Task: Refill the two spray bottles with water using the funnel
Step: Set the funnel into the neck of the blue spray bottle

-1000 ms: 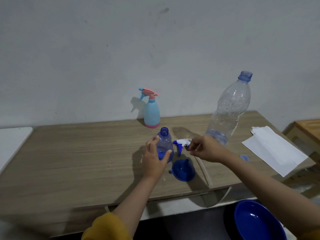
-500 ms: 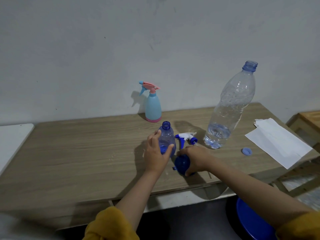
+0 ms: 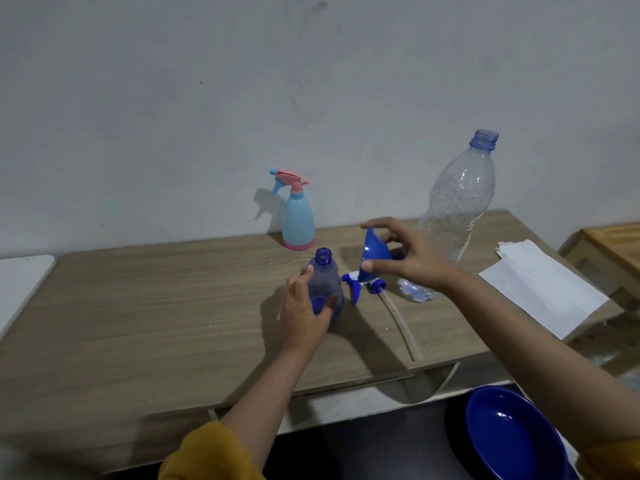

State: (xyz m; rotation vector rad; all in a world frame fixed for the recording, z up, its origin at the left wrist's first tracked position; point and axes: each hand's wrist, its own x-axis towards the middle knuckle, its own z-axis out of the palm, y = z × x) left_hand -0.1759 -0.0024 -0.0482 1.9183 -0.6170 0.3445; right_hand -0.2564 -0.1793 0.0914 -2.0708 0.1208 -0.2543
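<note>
Against a bare grey wall stands a wooden table (image 3: pixel 138 306), and we find the work at its middle, toward the front edge. We judge the step in hand to be seating the funnel (image 3: pixel 374 252) in the first bottle. The left hand (image 3: pixel 303 315) is closed around the lower body of the blue spray bottle (image 3: pixel 325 282), which stands upright with its neck open. Its spray head (image 3: pixel 363 284) lies on the table just beside it, dip tube trailing toward the front edge. The right hand (image 3: pixel 412 258) pinches the funnel by its rim, held tilted in the air just right of the bottle neck, forearm reaching in from the right.

The next move, in our judgement, calls for turning the spout downward and lowering it into the neck while the left hand steadies the bottle. The uncapped water bottle (image 3: pixel 453 209) stands near the right rear, holding little water. The light-blue spray bottle (image 3: pixel 298 220) at the rear edge is capped, untouched.
</note>
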